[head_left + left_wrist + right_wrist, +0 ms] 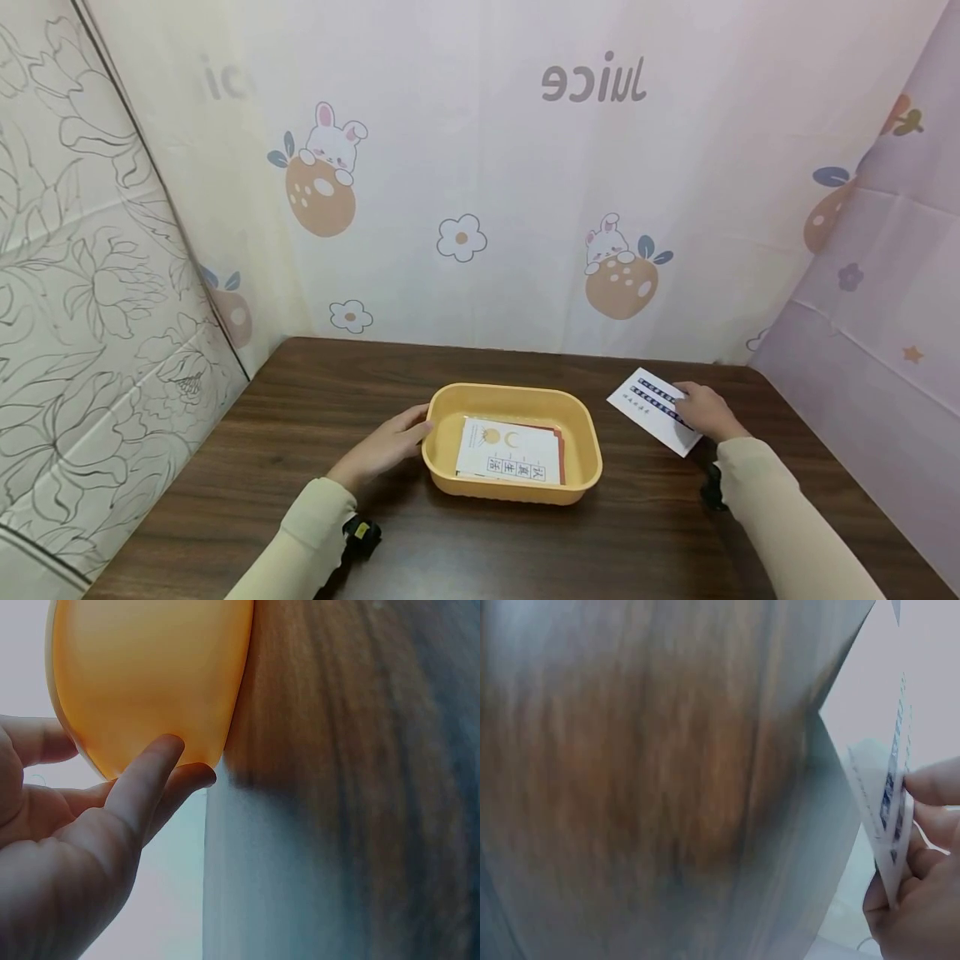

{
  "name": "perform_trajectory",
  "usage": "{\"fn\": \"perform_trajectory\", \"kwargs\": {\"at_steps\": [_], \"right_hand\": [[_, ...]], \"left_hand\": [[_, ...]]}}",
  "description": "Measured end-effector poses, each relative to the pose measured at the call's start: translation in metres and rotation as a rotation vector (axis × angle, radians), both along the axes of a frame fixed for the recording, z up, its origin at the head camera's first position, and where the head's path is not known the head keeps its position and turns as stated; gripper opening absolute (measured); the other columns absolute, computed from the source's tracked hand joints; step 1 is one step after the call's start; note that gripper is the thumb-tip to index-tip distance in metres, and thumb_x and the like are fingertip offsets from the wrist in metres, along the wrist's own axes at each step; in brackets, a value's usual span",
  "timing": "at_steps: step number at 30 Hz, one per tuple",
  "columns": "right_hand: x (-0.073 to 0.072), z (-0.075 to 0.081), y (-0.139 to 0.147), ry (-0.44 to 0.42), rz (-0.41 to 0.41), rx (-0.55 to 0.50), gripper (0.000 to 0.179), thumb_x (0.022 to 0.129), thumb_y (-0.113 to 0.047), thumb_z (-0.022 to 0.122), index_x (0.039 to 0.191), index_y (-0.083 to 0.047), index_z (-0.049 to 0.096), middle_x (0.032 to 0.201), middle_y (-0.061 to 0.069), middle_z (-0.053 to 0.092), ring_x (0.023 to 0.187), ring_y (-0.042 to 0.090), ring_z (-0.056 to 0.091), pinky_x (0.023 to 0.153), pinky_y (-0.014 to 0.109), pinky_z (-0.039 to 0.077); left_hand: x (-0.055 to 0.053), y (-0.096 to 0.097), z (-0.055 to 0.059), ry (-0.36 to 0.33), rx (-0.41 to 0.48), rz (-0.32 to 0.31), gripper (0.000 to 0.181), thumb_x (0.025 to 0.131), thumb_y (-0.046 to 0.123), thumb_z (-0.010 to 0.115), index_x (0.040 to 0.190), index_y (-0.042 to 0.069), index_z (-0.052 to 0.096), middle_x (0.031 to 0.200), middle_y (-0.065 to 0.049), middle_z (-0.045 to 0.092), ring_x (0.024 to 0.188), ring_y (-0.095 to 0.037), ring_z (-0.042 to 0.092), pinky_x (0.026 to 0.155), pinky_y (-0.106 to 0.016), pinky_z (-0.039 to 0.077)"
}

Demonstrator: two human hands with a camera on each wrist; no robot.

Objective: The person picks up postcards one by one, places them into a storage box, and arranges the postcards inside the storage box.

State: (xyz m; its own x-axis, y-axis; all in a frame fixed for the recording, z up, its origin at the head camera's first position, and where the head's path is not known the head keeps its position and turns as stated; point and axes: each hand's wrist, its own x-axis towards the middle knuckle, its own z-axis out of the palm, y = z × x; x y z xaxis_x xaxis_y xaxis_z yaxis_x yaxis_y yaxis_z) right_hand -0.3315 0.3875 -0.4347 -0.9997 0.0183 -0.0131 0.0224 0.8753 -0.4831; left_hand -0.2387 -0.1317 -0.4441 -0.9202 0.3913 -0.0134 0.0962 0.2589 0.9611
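Observation:
A yellow plastic basin (517,493) stands on the table with a small pile of printed cards (506,442) inside. The top one is white, with a drawing and a row of boxed characters. My left hand (386,447) holds the basin by its left end, thumb at the rim. In the left wrist view, fingertips (169,746) press against the basin's outer wall. Off to the right, my right hand (708,412) pinches a white card (633,410) printed with blue bands of text. The right wrist view has that card (862,690) tilted, between thumb and fingers.
The dark wood table (360,367) runs back to a patterned curtain (480,167). More patterned cloth hangs along the left and right sides. A black wrist strap (362,536) is at the left sleeve's cuff.

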Motion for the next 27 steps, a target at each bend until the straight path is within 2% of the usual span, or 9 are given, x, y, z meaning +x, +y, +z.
{"fn": "perform_trajectory", "kwargs": {"at_steps": [5, 8, 14, 21, 27], "right_hand": [[0.002, -0.003, -0.005, 0.102, -0.019, -0.059, 0.048, 0.095, -0.001, 0.032, 0.138, 0.018, 0.044, 0.119, 0.036, 0.057, 0.094, 0.038, 0.059, 0.077, 0.049, 0.048], [0.003, -0.001, -0.012, 0.146, -0.03, -0.085, 0.048, 0.096, -0.001, 0.031, 0.138, 0.017, 0.045, 0.125, 0.037, 0.055, 0.099, 0.041, 0.058, 0.083, 0.054, 0.047], [0.003, 0.007, -0.028, 0.125, -0.044, -0.143, 0.048, 0.103, -0.008, 0.03, 0.145, 0.011, 0.042, 0.141, 0.035, 0.044, 0.118, 0.045, 0.049, 0.096, 0.062, 0.04], [0.003, 0.019, -0.041, 0.13, -0.004, -0.179, 0.05, 0.103, -0.01, 0.028, 0.147, 0.009, 0.04, 0.136, 0.032, 0.05, 0.11, 0.039, 0.056, 0.086, 0.051, 0.047], [0.008, 0.031, -0.054, 0.153, 0.032, -0.235, 0.049, 0.104, -0.011, 0.028, 0.147, 0.008, 0.042, 0.132, 0.03, 0.054, 0.106, 0.037, 0.059, 0.082, 0.044, 0.048]], "left_hand": [[-0.001, 0.0, -0.001, 0.001, 0.001, -0.009, 0.052, 0.11, 0.024, 0.044, 0.155, 0.001, 0.032, 0.154, -0.021, 0.038, 0.134, -0.033, 0.047, 0.103, -0.046, 0.047], [-0.001, 0.0, -0.001, 0.002, 0.009, -0.012, 0.052, 0.11, 0.023, 0.043, 0.155, 0.0, 0.032, 0.154, -0.021, 0.038, 0.134, -0.034, 0.047, 0.103, -0.046, 0.047], [0.0, -0.001, 0.0, 0.001, 0.011, -0.015, 0.051, 0.11, 0.023, 0.043, 0.155, 0.002, 0.032, 0.154, -0.02, 0.039, 0.133, -0.034, 0.047, 0.102, -0.045, 0.048], [0.001, -0.001, 0.0, 0.013, 0.002, -0.019, 0.051, 0.11, 0.023, 0.042, 0.155, 0.0, 0.032, 0.153, -0.022, 0.039, 0.132, -0.035, 0.048, 0.102, -0.046, 0.048], [0.001, -0.001, 0.0, 0.027, -0.007, -0.026, 0.051, 0.11, 0.022, 0.041, 0.155, 0.001, 0.031, 0.151, -0.023, 0.041, 0.13, -0.035, 0.051, 0.101, -0.045, 0.049]]}}
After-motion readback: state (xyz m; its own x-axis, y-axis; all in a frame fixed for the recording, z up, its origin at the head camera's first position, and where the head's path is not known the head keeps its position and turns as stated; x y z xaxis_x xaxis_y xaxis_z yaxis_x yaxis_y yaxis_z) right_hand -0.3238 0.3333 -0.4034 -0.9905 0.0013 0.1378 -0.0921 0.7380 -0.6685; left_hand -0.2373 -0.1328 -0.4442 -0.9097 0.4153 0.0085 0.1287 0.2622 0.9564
